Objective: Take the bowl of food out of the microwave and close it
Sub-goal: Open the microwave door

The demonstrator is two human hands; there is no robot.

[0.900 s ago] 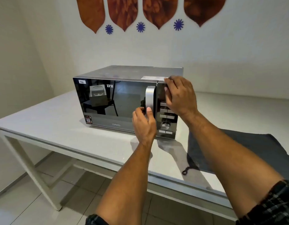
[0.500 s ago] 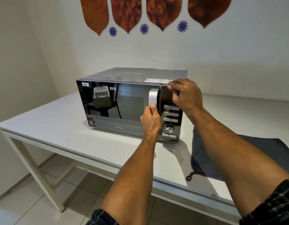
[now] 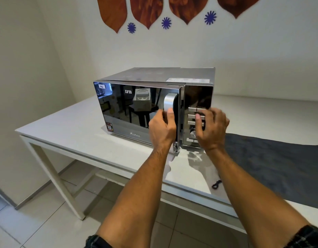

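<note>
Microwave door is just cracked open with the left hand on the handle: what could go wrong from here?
1. The microwave sits unbraced near the table front; the right hand hovers by the buttons, so the left hand pulling the handle might drag it.
2. The right hand could bump a button.

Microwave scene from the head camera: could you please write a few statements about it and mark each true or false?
1. The microwave door stands slightly ajar. True.
2. The left hand grips the silver door handle. True.
3. The right hand rests on top of the microwave. False: it is in front of the control panel, by the buttons.
4. A bowl of food sits on the white table. False: no bowl is visible.
5. A dark cloth lies on the table to the right of the microwave. True.
</note>
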